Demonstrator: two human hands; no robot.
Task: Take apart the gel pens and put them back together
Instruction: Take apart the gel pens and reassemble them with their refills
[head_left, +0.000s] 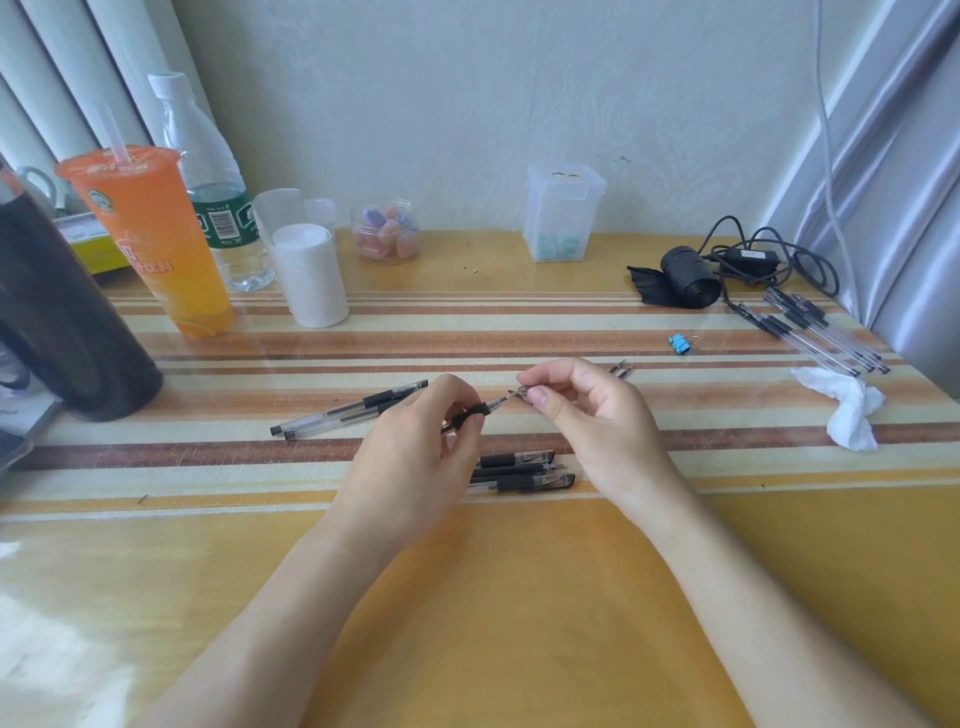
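Above the table (519, 597), the left hand (415, 457) pinches a gel pen (470, 415) by its black grip while the right hand (587, 410) pinches its tip piece (519, 393), likely unscrewing or screwing; next needs a steady twist along the pen's axis.

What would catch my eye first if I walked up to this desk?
Probably the two hands at the centre: the left hand pinches a gel pen by its black grip while the right hand works at its tip. Next, the tall orange drink with a straw, standing at the far left.
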